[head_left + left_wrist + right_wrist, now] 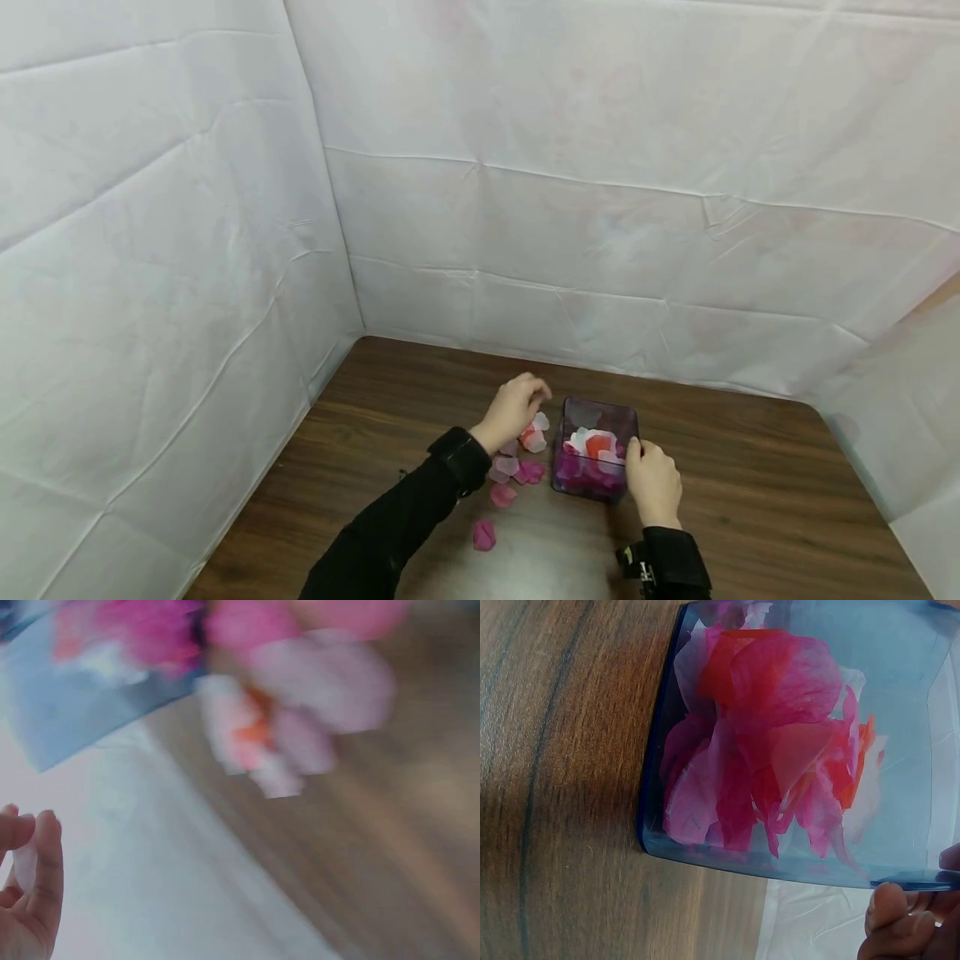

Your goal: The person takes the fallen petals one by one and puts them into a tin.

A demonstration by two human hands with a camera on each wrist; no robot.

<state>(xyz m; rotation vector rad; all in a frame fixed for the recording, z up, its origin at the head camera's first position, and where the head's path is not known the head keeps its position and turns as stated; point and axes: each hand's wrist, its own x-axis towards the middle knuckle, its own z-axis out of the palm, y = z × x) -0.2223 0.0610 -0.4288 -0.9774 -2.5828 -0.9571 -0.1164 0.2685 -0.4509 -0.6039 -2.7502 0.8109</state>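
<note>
A clear purple box [596, 479] stands on the wooden table, partly filled with pink, red and white flower petals [780, 712]. My right hand [655, 481] grips its right rim, thumb and fingers on either side of the wall in the right wrist view. To the left of the box, above the loose petals, is my left hand [513, 410]. It pinches a pale petal [25, 866] between thumb and fingers. Below it lie a white and orange petal cluster [533, 435], a pale pink petal [504, 468] and a magenta petal [530, 472].
Nearer the front lie a pink petal [503, 495] and a dark pink petal [484, 535], apart from the pile. White cloth walls [570, 225] rise behind and beside the brown table [750, 483].
</note>
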